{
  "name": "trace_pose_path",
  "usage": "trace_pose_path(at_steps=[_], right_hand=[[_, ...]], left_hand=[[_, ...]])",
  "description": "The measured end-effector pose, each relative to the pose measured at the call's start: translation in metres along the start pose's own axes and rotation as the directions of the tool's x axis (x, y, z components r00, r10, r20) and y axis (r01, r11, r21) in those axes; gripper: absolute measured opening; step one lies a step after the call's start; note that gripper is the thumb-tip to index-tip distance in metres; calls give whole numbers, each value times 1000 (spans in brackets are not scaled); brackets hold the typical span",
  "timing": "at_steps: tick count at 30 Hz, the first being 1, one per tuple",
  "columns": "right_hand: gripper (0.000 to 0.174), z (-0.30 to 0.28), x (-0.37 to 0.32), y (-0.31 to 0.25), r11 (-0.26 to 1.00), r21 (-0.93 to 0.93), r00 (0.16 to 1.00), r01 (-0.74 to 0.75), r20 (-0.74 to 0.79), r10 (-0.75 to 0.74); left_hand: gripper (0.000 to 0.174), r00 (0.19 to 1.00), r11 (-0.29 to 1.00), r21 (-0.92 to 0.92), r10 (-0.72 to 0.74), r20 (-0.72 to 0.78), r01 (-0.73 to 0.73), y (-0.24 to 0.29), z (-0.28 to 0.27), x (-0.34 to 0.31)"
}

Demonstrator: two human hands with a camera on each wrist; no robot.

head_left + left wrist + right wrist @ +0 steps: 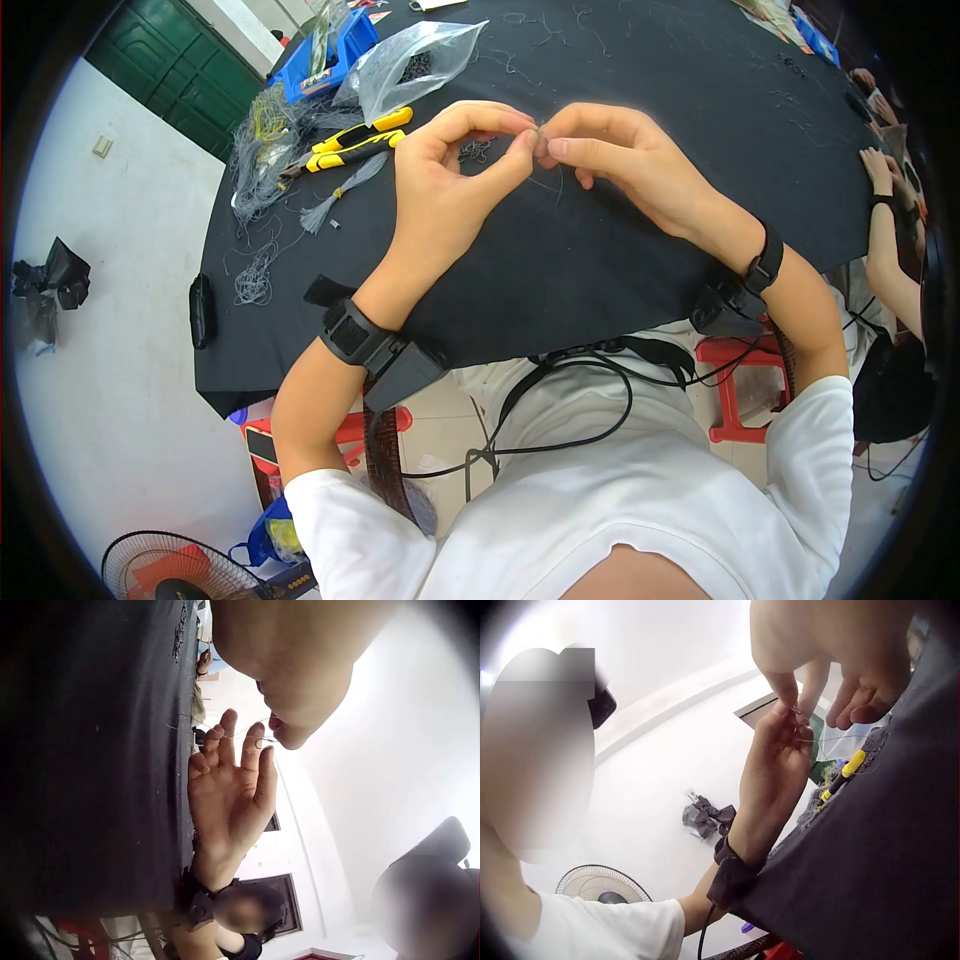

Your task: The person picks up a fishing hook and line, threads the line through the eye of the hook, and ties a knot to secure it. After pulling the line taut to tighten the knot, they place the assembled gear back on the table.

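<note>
In the head view the left hand (445, 185) and right hand (650, 170) meet fingertip to fingertip above the black table. Seen from the left wrist, the left hand (307, 675) pinches a tiny curved metal piece, like a hook (261, 742), with fine thread (238, 737) trailing off it. The right hand (232, 795) has its fingers spread and slightly bent beside the hook, the thread crossing them. In the right wrist view the right hand (832, 652) reaches down with thumb and forefinger apart around the small piece at the left hand's (776, 776) fingertips.
Yellow-and-black pliers (360, 150), a grey thread bundle (345, 195) and tangled thread (255, 275) lie at the table's left. Behind them are a blue bin (350, 45) and a clear plastic bag (420, 65). A black case (202, 310) lies at the left edge; another person's arm (880, 215) is at right.
</note>
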State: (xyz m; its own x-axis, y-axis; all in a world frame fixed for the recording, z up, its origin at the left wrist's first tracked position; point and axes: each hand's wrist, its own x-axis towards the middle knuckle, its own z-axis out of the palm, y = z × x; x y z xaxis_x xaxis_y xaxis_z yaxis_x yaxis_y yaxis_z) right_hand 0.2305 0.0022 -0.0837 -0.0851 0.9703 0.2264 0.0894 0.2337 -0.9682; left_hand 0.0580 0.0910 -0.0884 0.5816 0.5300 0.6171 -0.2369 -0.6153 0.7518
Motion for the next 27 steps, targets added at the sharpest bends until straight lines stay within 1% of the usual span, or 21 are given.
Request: trace_pose_path(at_steps=[2, 5, 8, 11, 12, 15, 16, 18, 21, 24, 27], right_hand=[[22, -1, 0, 1, 998, -52, 999, 28, -28, -29], [20, -1, -1, 0, 997, -60, 996, 48, -78, -52], [20, 1, -1, 0, 984, -126, 982, 129, -123, -144], [19, -1, 0, 4, 961, -237, 979, 141, -113, -172], [19, -1, 0, 5, 942, -289, 974, 169, -95, -204], [16, 2, -1, 6, 873, -415, 953, 257, -40, -299], [16, 3, -2, 5, 878, -414, 960, 239, -38, -279], [17, 4, -4, 3, 888, -413, 971, 203, -32, -237], [16, 8, -4, 4, 925, -314, 971, 214, -35, -236], [16, 9, -4, 7, 955, -224, 978, 195, -27, -206], [16, 10, -5, 9, 968, -187, 986, 168, 17, -168]], left_hand=[[11, 1000, 1000, 8, 6, -2, -6, 1, 0, 0], [11, 1000, 999, 30, 19, 3, -19, 0, 0, 0], [11, 1000, 998, 51, 24, 0, -24, -1, -1, 0], [11, 999, 996, 80, 35, 1, -35, -1, -1, 1], [12, 999, 995, 92, 40, 3, -40, -1, -1, 1], [12, 990, 983, 151, 119, -75, -107, -6, 2, 3], [12, 978, 954, 237, 202, -58, -183, -5, 1, 4], [13, 934, 857, 399, 357, -3, -326, 0, 0, 6], [14, 900, 764, 515, 435, 33, -388, 8, 0, 7], [18, 917, 756, 558, 399, 23, -343, 6, -5, 6], [15, 924, 762, 573, 383, -24, -301, 1, -11, 9]])
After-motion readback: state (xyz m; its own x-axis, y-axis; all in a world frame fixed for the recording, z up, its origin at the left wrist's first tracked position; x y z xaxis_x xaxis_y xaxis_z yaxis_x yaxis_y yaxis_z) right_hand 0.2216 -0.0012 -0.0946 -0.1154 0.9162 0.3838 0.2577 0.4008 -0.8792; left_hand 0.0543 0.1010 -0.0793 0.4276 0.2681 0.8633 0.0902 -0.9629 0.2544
